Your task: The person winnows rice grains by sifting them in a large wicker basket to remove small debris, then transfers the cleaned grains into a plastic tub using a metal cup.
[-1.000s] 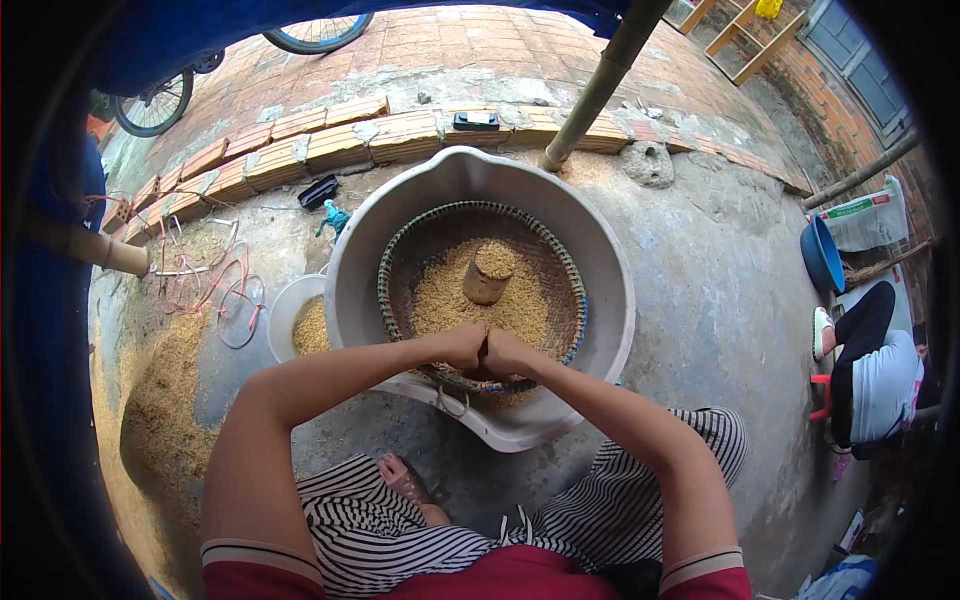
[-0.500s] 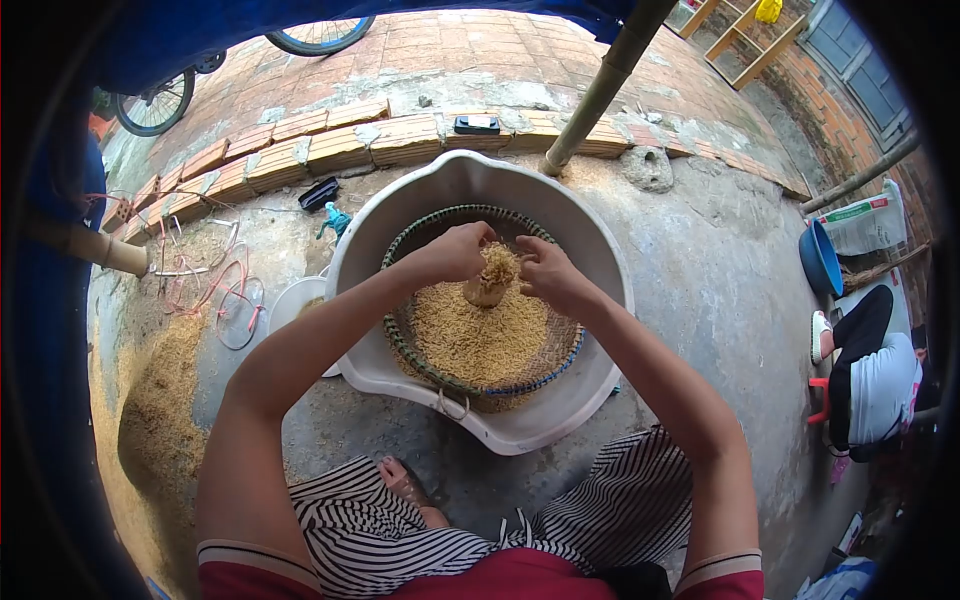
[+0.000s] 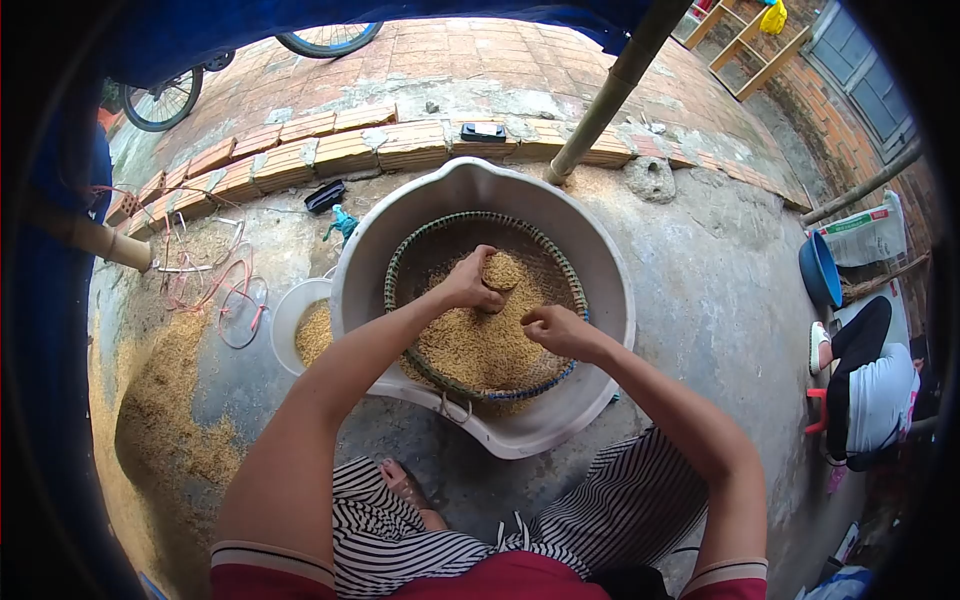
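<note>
Cup sits in half-closed left hand; right hand curls loosely, its hold unclear.

No readable lettering
The green-banded print on the white sack at the right is too small to read, as is the pale patch on the black case on the bricks.

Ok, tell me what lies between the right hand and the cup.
Loose grain in the woven basket lies between right hand and cup, in the head view.

Outdoor yard, brick paving, parked bicycle
</note>
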A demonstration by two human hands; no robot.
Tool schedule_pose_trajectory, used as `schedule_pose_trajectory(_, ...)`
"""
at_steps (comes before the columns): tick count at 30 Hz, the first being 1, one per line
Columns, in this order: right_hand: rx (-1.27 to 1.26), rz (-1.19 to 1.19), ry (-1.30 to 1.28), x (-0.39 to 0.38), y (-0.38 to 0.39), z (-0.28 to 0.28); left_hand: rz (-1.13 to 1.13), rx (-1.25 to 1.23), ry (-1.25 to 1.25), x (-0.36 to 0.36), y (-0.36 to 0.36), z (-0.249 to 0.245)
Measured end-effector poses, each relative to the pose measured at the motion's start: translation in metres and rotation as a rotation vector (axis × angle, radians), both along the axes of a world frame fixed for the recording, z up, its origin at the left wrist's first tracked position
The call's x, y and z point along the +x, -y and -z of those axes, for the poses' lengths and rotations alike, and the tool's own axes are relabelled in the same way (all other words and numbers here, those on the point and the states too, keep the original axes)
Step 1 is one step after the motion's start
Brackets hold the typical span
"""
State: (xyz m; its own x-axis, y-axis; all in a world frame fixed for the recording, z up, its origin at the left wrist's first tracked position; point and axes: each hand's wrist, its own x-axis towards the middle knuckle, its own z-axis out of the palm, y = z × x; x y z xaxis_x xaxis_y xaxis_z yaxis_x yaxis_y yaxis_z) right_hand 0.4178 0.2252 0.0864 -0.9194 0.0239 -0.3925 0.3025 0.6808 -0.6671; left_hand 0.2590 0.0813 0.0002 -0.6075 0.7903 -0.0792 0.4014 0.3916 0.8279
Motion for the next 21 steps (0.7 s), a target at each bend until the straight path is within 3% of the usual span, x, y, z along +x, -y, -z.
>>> schedule_pose_trajectory(4,0.037,-0.152,-0.041,0.003,0.014,-0.009,-0.048,0.243,-0.074,0.02,0.02,-0.025)
schedule_pose_trajectory(12,0.136,-0.167,-0.039,-0.006,0.023,0.012,-0.091,0.317,-0.145,0.029,0.033,-0.088)
schedule_pose_trajectory(15,0.122,-0.221,-0.151,-0.009,0.024,0.026,-0.07,0.366,-0.088,0.03,0.054,-0.124)
schedule_pose_trajectory(21,0.089,-0.369,-0.115,-0.018,0.039,0.032,0.002,0.394,0.145,0.01,0.146,-0.187)
